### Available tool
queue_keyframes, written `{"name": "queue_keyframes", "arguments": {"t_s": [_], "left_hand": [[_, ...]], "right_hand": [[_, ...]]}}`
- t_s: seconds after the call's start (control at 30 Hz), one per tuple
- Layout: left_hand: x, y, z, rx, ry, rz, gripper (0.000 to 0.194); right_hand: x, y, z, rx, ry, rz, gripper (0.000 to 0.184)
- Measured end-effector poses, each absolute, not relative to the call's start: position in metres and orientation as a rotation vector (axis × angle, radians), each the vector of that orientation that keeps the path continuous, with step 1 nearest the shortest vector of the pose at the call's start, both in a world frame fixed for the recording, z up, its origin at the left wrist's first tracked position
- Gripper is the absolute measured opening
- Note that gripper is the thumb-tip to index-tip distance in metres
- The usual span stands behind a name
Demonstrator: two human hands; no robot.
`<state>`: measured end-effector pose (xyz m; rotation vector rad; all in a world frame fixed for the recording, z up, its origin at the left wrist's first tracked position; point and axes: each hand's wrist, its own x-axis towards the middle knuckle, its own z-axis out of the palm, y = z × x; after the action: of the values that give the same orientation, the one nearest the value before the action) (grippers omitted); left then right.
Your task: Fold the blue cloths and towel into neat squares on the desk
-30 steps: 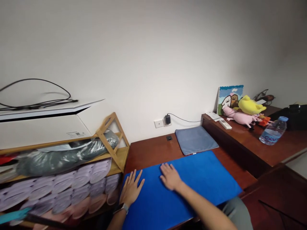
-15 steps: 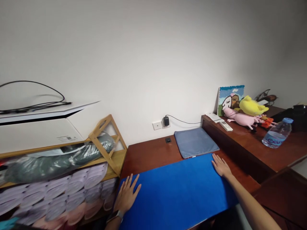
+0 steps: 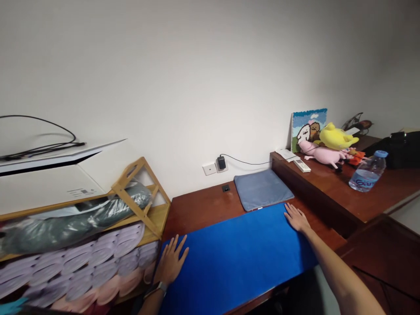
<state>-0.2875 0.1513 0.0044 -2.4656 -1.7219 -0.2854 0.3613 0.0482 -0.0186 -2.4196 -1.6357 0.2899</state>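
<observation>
A blue cloth [image 3: 236, 253] lies spread flat over the front of the reddish-brown desk [image 3: 197, 210]. Resting on its left edge is my left hand [image 3: 171, 261], fingers spread and a watch on the wrist. At the cloth's far right corner my right hand [image 3: 296, 218] lies flat with fingers stretched out. Neither hand grips anything. Just beyond the cloth, a grey-blue folded cloth or cushion cover [image 3: 262, 189] lies against the back wall.
To the right, a raised wooden ledge [image 3: 357, 205] carries a water bottle [image 3: 367, 173], plush toys [image 3: 337, 136], a remote control [image 3: 302, 165] and a dog picture [image 3: 308, 127]. On the left stands a wooden rack [image 3: 157, 218] with slippers [image 3: 105, 251]. A black plug [image 3: 221, 162] sits in the wall socket.
The view has shifted slightly, so the ledge and its objects appear further left and higher. Both hands stay flat on the blue cloth, which looks the same.
</observation>
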Motion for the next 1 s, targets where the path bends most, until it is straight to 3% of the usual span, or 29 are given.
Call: {"name": "queue_keyframes", "arguments": {"t_s": [0.23,0.33,0.5,0.6,0.7,1.0], "left_hand": [[-0.232,0.128,0.034,-2.515,-1.409,-0.609,0.047],[-0.137,0.092,0.043,-2.717,-1.195,-0.702,0.038],[0.063,-0.001,0.038,-3.125,-0.755,-0.558,0.017],[0.149,-0.045,0.021,-3.282,-0.605,-0.336,0.033],[0.195,-0.064,0.002,-3.364,-0.669,-0.212,0.037],[0.205,-0.066,0.021,-3.569,-0.888,-0.246,0.045]], "right_hand": [[0.374,0.05,-0.018,-2.262,-1.599,0.412,0.065],[0.378,0.051,-0.021,-2.235,-1.592,0.421,0.063],[0.381,0.051,-0.023,-2.211,-1.588,0.42,0.062],[0.381,0.05,-0.023,-2.197,-1.592,0.44,0.063],[0.381,0.05,-0.025,-2.198,-1.602,0.443,0.064],[0.389,0.053,-0.032,-2.15,-1.487,0.456,0.061]]}}
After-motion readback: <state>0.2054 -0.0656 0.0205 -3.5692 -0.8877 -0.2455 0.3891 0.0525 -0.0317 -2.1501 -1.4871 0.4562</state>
